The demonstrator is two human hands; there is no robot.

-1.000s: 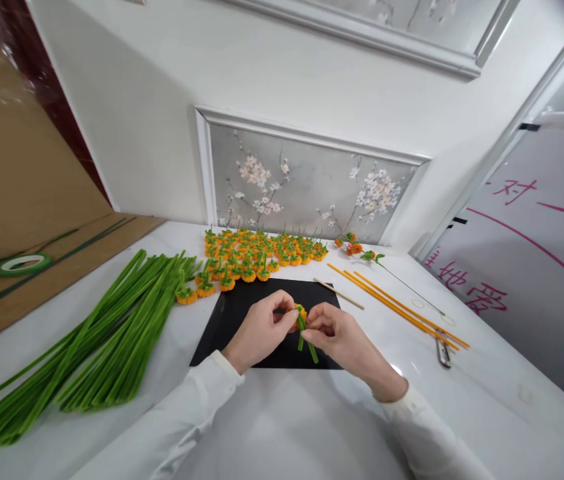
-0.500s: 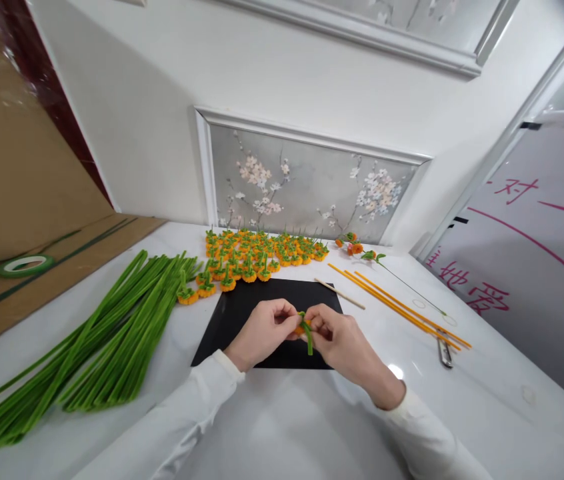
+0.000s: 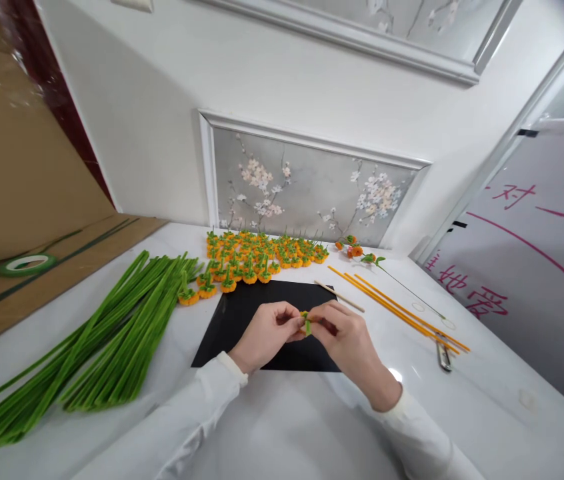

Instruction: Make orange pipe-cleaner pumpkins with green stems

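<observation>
Above a black mat, my left hand and my right hand meet, both closed in a pinch. Between their fingertips is a small orange and green pipe-cleaner flower, mostly hidden by the fingers. A short green end of it points down toward me. Behind the mat stand many finished-looking orange flowers with green tops, set in rows. To the left lies a large bundle of green pipe cleaners.
Orange pipe cleaners lie at right, over a metal tool. Near them are a thin wooden stick and a wire-stemmed flower. Green tape rests on cardboard at left. A wall closes the back.
The green strip hanging from the flower looks shorter and sits higher between my fingers. My right hand has shifted slightly; both hands keep their pinch.
</observation>
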